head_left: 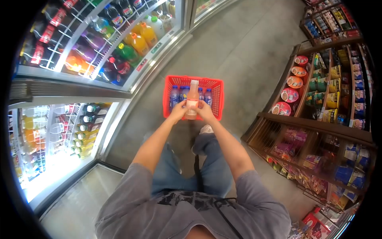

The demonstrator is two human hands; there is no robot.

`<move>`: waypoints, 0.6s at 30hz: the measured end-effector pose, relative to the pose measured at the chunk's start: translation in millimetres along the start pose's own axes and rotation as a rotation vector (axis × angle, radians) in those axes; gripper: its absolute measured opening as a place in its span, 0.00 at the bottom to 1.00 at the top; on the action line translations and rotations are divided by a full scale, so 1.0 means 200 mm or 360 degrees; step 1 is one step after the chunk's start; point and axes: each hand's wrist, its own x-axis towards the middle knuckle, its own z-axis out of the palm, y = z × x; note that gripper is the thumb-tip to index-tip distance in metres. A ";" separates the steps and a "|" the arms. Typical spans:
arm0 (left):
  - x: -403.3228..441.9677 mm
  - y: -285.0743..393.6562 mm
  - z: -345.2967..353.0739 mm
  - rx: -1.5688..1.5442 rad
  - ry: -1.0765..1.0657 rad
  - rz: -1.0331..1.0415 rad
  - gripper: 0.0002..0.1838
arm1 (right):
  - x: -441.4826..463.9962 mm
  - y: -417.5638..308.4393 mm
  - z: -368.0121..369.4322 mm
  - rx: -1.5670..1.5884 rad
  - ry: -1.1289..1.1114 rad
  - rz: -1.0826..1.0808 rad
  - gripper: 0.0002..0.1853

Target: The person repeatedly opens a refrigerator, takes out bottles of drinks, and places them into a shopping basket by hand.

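Between my two hands I hold a bottle (193,95) of pinkish-orange drink with a pale cap and a light label. My left hand (178,112) grips its lower left side, and my right hand (205,111) closes on the lower right side. Below the bottle, a red plastic shopping basket (170,81) rests on the floor in front of my feet. Several blue-purple bottles (174,95) stand inside the basket, partly hidden behind the bottle and my hands.
On the left, an upper drinks fridge (131,85) holds several soda bottles, and a lit fridge section (95,153) beside it has its door (85,199) swung out. Snack shelves (310,123) line the right, with cup noodles (289,95) on them. Grey floor (238,44) runs between.
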 end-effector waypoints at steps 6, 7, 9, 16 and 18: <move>0.38 -0.49 0.00 0.0031 -0.0077 -0.0091 0.24 | 0.38 0.61 -0.13 -0.0106 0.0130 0.0070 0.34; 0.43 -0.55 -0.01 0.0105 -0.0092 -0.0175 0.23 | 0.43 0.68 -0.14 -0.0103 0.0145 0.0060 0.34; 0.52 -0.66 0.01 0.0053 -0.0078 -0.0184 0.24 | 0.51 0.78 -0.17 0.0121 0.0074 0.0285 0.35; 0.64 -0.91 0.05 0.0896 0.0221 -0.0240 0.22 | 0.66 1.15 -0.14 -0.0048 0.0282 0.0303 0.33; 0.71 -1.04 0.05 0.0870 0.0302 -0.0219 0.21 | 0.72 1.24 -0.13 -0.0184 0.0311 0.0270 0.32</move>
